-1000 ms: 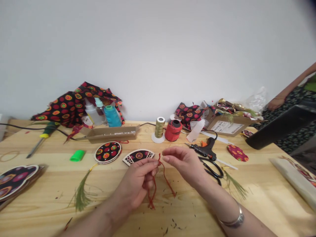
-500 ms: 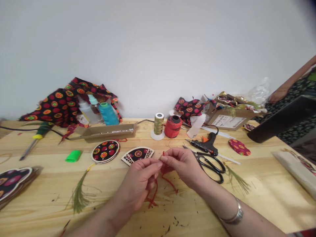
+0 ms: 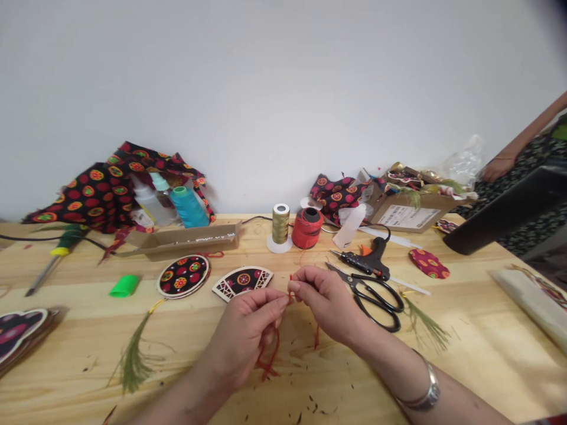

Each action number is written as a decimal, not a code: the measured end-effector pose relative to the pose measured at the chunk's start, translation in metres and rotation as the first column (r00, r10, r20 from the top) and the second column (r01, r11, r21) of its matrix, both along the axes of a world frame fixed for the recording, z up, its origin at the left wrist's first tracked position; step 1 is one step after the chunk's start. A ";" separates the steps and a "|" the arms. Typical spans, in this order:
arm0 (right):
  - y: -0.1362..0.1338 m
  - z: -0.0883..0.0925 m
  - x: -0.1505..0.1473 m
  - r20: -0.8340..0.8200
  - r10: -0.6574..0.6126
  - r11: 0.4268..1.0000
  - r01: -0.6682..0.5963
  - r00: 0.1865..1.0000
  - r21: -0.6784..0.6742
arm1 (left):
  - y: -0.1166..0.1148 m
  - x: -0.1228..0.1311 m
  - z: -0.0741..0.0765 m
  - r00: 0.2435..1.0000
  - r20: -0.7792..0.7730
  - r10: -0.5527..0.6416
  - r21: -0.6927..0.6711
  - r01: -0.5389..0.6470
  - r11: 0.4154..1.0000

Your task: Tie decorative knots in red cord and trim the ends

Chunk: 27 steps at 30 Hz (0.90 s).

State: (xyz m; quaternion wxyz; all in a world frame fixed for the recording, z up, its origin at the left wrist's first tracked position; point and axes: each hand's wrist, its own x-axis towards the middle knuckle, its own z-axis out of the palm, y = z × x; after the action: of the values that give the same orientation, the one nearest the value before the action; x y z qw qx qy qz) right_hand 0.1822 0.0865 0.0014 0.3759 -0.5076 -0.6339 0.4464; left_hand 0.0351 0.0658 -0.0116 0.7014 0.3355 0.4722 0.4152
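Leaning over the bench, one onlooker asks what the hands have hold of; the other answers that the left hand and the right hand both pinch a red cord, the left fingers and right fingers pressed together on it, their tips almost meeting above the table, with strands hanging below both hands

"How far along does it look?" the first asks; the second judges that the cord seems joined to nothing yet, since it touches neither the fan-shaped fabric piece with its fretted wooden edge, just beyond the left hand, nor the round fabric disc; that disc already trails a yellow thread to a green feather tassel, and whether the cord is knotted is too small to tell

"And the surface?"; the second says the pale wooden table is flecked with dark clippings, with black-handled scissors and a glue gun beside the right hand; a red thread spool and a gold thread spool stand further back, and spotted fabric is heaped against the white wall; at the far right, a co-worker's hand rests on a patterned lap
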 end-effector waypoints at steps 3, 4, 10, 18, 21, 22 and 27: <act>0.000 -0.002 0.000 0.003 -0.003 1.000 0.003 1.000 0.005 | 0.000 0.000 -0.001 1.000 -0.002 0.007 -0.003 -0.007 1.000; 0.000 -0.002 -0.001 0.001 -0.004 1.000 0.004 1.000 0.002 | 0.000 0.000 -0.001 1.000 0.000 0.009 -0.006 -0.009 1.000; 0.003 -0.001 0.000 -0.119 -0.012 0.988 -0.007 0.993 -0.156 | 0.001 0.000 -0.001 1.000 0.009 0.008 -0.009 -0.008 1.000; 0.005 -0.005 0.002 -0.332 0.023 0.935 -0.138 0.943 -0.327 | 0.003 0.000 -0.003 0.999 0.041 0.033 -0.037 -0.032 0.999; 0.004 -0.006 0.003 -0.404 0.034 0.900 -0.204 0.914 -0.385 | 0.002 0.000 -0.004 0.997 0.053 0.048 -0.045 -0.046 0.998; 0.004 -0.006 0.003 -0.403 0.032 0.893 -0.207 0.915 -0.399 | 0.002 -0.001 -0.004 0.997 0.055 0.051 -0.048 -0.048 0.998; 0.004 -0.005 0.002 -0.312 -0.033 0.917 -0.095 0.949 -0.387 | 0.003 0.000 -0.004 0.997 0.048 0.056 -0.049 -0.054 0.997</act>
State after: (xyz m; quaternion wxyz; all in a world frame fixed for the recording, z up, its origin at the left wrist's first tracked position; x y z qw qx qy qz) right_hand 0.1847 0.0904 -0.0038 0.3534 -0.4858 -0.4708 0.6461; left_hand 0.0350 0.0687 -0.0156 0.7089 0.2955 0.4735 0.4312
